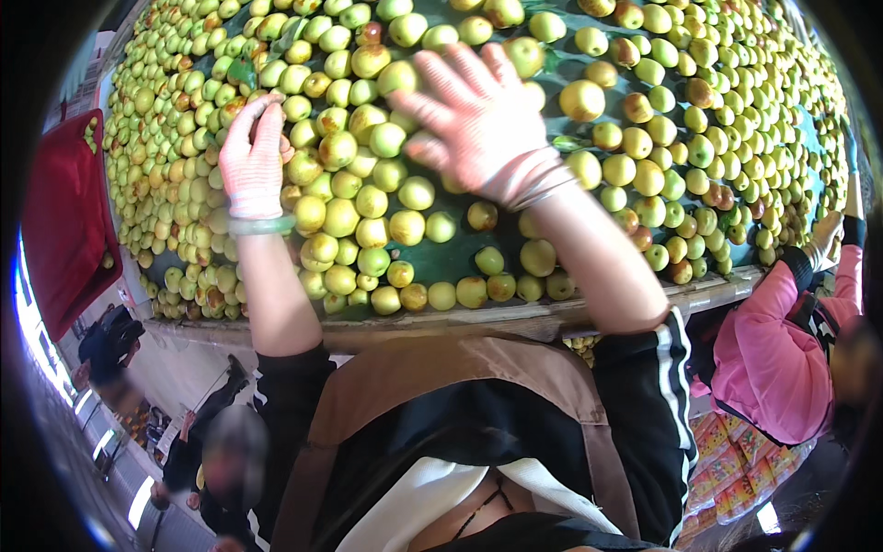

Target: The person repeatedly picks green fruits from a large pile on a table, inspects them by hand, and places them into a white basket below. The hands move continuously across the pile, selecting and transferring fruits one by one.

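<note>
Many yellow-green jujubes (341,217), some with reddish-brown patches, are spread over a sorting table with a dark green surface (441,259). My left hand (255,165), in a thin striped glove with a pale bangle at the wrist, is curled over the fruit at the left. A reddish-brown surface, apparently a jujube, shows between its thumb and fingers; the palm is hidden. Over the middle, my right hand (476,117) is spread palm down with its fingers apart, slightly blurred. It wears a matching glove with bands around the wrist, and covers some fruit.
A wooden edge (441,321) runs along the table's near side. At the left is a red container (65,221) with a few jujubes in it. To the right, a person in a pink top (772,366) reaches to the fruit; printed packages (738,469) lie below. Other people (234,455) are at lower left.
</note>
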Available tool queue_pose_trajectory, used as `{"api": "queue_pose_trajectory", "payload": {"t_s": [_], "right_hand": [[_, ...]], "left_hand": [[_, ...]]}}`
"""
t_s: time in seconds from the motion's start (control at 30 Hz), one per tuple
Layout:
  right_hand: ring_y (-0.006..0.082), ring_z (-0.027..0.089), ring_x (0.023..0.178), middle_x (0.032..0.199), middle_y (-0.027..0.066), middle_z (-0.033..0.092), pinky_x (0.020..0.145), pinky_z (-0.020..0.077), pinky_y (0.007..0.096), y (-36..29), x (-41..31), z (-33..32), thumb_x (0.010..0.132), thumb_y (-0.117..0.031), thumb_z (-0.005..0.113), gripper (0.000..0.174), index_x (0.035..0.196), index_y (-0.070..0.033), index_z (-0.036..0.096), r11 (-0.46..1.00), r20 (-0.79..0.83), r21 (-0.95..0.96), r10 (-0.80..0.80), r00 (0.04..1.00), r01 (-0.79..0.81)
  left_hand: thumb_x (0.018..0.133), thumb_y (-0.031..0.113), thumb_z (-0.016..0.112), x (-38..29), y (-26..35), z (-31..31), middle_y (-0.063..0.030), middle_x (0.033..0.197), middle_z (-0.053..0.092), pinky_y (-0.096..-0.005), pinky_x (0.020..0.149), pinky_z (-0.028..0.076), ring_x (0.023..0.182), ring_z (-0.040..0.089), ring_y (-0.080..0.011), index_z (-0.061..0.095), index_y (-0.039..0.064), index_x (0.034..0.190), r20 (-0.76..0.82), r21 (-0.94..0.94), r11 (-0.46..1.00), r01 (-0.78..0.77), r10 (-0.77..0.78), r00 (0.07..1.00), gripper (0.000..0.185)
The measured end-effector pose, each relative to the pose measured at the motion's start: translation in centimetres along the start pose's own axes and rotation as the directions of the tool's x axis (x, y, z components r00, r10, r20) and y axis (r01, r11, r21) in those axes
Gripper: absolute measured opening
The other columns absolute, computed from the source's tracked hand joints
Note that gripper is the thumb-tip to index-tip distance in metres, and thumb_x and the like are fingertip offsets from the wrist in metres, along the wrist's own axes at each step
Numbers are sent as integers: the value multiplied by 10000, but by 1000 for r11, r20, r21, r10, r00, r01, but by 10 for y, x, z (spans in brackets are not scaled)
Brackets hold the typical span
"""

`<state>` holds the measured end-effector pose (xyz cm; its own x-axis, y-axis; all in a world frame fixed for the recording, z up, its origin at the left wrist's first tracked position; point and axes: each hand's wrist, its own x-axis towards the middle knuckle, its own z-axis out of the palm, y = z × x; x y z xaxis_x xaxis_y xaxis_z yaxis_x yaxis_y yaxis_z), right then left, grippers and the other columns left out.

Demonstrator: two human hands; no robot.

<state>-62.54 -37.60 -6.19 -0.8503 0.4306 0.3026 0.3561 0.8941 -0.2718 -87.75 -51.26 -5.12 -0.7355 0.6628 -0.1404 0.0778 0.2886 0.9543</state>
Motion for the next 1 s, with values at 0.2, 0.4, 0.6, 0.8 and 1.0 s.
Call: {"api": "queue_pose_trajectory", "payload": {"t_s": [0.2, 0.4, 0.6, 0.8, 1.0], "right_hand": [[397, 545, 1263, 1391, 231, 577, 1095, 398, 457, 119, -1, -68, 1054, -330, 485, 433, 1396, -85, 589, 926, 31, 361, 106, 994, -110], [254, 536, 1342, 1468, 142, 558, 1149, 376, 389, 171, -67, -82, 1085, -352, 423, 504, 1462, -30, 514, 229, 196, 873, 644, 740, -431], [324, 610, 1250, 1362, 241, 604, 1107, 453, 434, 56, -117, -120, 1098, -287, 383, 519, 1434, 97, 477, 261, 125, 852, 741, 659, -455], [332, 695, 1063, 1233, 254, 674, 974, 538, 441, 8, -160, -102, 1029, -317, 525, 518, 1362, 79, 556, -198, 173, 980, 742, 648, -35], [314, 701, 1036, 1215, 264, 677, 954, 542, 410, -32, -168, -98, 1013, -346, 581, 533, 1346, 69, 569, -202, 158, 979, 754, 637, -5]], "left_hand": [[913, 94, 704, -44, 46, 40, -52, 1013, 711, -304, 780, 547, 879, 674, -195, 747, 73, 1137, 539, 362, 594, -719, 495, 681, 229], [829, 122, 730, -53, 52, 93, -33, 1068, 660, -360, 823, 571, 950, 661, -228, 682, 140, 1147, 823, 412, 220, -884, 326, 465, 323], [815, 90, 745, -45, 40, 113, -41, 1068, 623, -312, 732, 557, 961, 626, -194, 617, 106, 1224, 914, 309, 168, -936, 219, 341, 429], [814, 321, 867, -64, 60, 74, -176, 1250, 604, -243, 623, 497, 727, 602, -131, 518, 56, 1435, 941, -217, 896, 387, 87, 326, 760], [836, 298, 852, -83, 54, 68, -219, 1287, 589, -255, 651, 513, 795, 603, -155, 475, 66, 1474, 952, -286, 764, 578, 155, 265, 777]]}}
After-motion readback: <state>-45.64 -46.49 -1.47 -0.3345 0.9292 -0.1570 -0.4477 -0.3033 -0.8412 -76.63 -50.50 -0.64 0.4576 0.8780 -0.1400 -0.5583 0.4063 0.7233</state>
